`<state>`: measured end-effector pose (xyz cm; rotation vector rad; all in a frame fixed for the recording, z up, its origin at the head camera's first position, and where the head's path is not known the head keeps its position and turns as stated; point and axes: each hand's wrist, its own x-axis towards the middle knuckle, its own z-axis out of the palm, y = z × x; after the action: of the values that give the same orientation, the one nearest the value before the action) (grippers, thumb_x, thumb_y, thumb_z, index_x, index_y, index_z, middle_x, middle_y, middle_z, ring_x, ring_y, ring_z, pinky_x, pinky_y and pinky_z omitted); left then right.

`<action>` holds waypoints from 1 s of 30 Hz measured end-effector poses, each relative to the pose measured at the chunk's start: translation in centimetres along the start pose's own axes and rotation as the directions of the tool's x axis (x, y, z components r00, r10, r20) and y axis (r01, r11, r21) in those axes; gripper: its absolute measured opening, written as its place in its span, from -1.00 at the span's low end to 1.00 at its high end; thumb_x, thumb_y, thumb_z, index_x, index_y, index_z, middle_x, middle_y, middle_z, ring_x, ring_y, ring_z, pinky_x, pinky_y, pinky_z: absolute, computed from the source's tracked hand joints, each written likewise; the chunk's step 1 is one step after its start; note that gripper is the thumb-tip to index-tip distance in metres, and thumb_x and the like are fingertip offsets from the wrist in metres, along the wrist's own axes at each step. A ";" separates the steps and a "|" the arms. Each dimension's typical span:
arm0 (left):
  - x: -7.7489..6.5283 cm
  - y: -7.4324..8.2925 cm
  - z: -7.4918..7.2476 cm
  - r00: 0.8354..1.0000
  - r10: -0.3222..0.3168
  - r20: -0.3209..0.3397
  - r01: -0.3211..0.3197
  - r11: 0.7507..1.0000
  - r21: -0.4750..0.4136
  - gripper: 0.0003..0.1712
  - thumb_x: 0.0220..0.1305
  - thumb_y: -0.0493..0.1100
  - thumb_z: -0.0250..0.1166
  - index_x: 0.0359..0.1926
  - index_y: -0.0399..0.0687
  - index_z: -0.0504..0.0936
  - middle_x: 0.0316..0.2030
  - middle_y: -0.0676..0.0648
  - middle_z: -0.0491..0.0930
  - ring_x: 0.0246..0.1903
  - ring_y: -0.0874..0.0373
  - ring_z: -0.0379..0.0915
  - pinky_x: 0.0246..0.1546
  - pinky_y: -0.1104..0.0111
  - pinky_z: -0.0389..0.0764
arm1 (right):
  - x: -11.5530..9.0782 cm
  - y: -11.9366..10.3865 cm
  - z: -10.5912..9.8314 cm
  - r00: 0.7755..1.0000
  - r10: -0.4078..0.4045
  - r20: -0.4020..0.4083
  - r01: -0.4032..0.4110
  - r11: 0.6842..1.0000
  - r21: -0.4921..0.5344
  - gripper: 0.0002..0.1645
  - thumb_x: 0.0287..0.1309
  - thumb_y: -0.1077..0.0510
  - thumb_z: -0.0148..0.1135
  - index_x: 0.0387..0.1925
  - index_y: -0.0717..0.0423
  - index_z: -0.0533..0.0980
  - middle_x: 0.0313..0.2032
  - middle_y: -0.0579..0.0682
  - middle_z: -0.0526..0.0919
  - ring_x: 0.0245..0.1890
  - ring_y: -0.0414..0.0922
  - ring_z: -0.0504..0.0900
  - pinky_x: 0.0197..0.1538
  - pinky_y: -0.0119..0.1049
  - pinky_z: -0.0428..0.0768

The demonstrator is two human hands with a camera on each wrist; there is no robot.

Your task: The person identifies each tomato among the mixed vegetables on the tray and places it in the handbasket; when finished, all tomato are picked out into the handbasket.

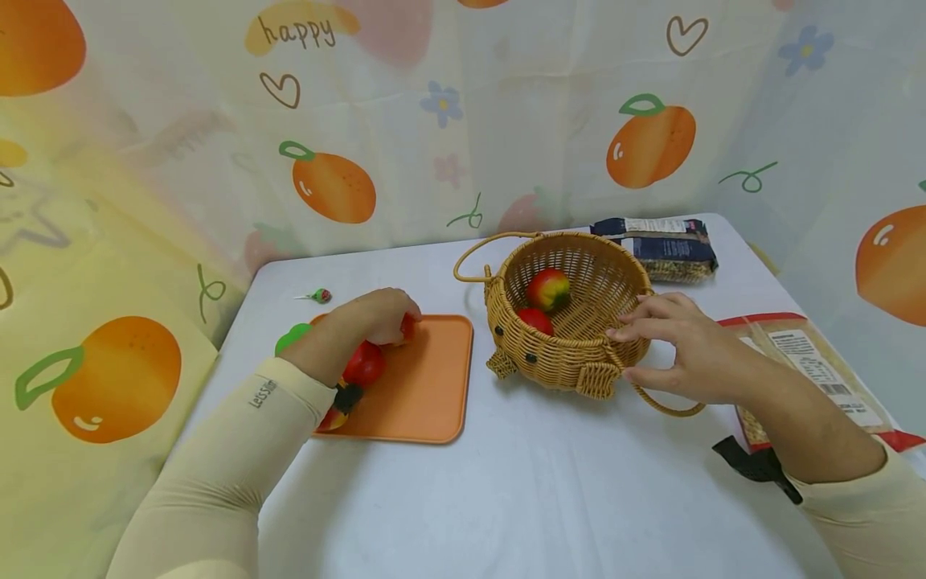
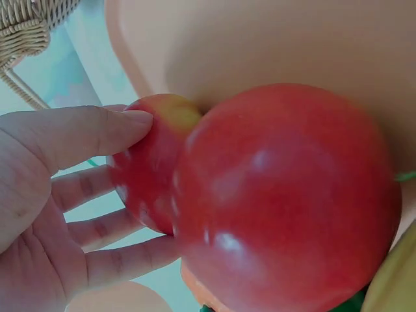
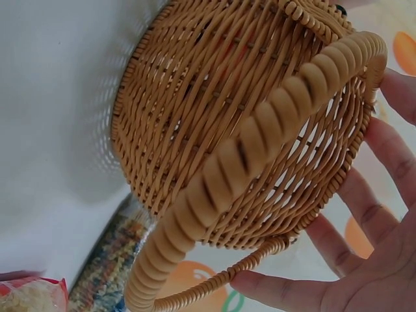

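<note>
My left hand lies on an orange tray and grips a small red apple, thumb on top and fingers underneath. A bigger red fruit lies on the tray right beside it, next to a green piece and a yellow one. To the right stands a woven wicker basket holding a red-and-yellow apple and a red fruit. My right hand is open, its fingers spread against the basket's right side by the thick handle.
A dark packet lies behind the basket. A red-edged bag of grain lies at the right edge of the pale table. A small green-and-red sweet sits behind the tray. Fruit-print curtains close in the back and both sides.
</note>
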<state>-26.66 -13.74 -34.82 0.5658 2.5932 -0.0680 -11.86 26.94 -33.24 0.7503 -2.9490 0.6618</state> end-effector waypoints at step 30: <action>-1.8 0.7 -3.1 0.959 0.204 -0.198 -0.225 0.970 -0.092 -0.53 0.14 -0.19 0.35 0.12 0.14 0.59 0.02 -0.01 0.48 -0.04 0.07 0.39 -0.04 0.27 0.58 | -0.1 -0.2 0.2 0.999 0.007 -0.039 -0.007 1.000 0.002 -0.46 -0.15 0.00 0.52 -0.01 -0.28 0.61 -0.04 -0.23 0.50 0.15 -0.02 0.27 0.03 0.09 0.48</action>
<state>-26.30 -13.36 -31.19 0.8437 2.6749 0.2139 -11.69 26.75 -33.36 0.7186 -2.9182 0.6720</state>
